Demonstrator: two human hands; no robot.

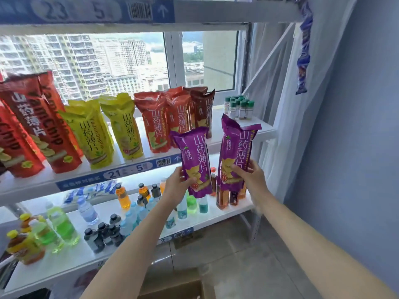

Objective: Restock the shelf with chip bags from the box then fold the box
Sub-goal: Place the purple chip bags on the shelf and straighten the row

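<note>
Each grip is holding one purple chip bag low on its body, left hand [176,186] w/ left bag [195,160], right hand [250,176] w/ right bag [234,154], hovering at 3 o'clock of the shelf [138,168] row; they're likely handling light, crinkly, crushable, so pinching gently.

Drink bottles [62,225] crowd the lower tier, and green-capped jars [238,106] stand by the window [108,61].

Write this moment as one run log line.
left hand: holds purple chip bag | right hand: holds second purple chip bag | chip shelf: right end bare
</note>
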